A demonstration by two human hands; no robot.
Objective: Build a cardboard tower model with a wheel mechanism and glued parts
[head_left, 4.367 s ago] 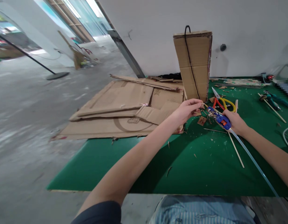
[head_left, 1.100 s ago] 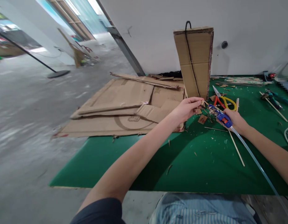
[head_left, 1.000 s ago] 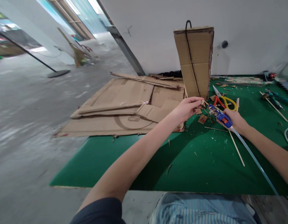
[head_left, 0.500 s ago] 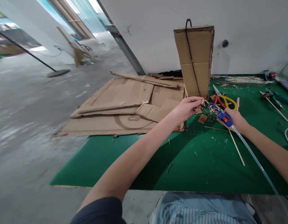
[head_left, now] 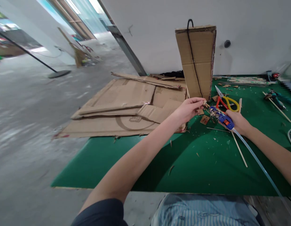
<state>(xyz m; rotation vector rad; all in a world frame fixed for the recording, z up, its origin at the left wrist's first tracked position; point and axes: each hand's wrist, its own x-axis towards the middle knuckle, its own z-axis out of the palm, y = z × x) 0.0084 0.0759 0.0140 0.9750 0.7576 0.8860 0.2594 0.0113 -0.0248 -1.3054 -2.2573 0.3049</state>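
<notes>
My left hand [head_left: 189, 110] pinches a small piece of cardboard [head_left: 204, 103] between thumb and fingers, just in front of an upright cardboard panel [head_left: 199, 62] with a black cord running down it. My right hand [head_left: 238, 122] is wrapped round a blue hot glue gun [head_left: 225, 121], its nozzle pointing at the cardboard piece. Whether the tip touches the piece I cannot tell. A long clear glue stick [head_left: 255, 160] trails from the gun's back end. Behind the gun lie scissors [head_left: 230, 102] with red and yellow handles.
Flattened cardboard sheets [head_left: 117, 97] cover the left of the green table [head_left: 107, 163]. Wooden sticks [head_left: 239, 149] and cardboard scraps [head_left: 205, 119] lie near my hands. Pliers [head_left: 278, 99] rest at the right, and a bundle of thin sticks [head_left: 249, 80] lies along the wall.
The glue gun has shifted slightly left, its nozzle closer to the cardboard piece. My left hand has hardly moved.
</notes>
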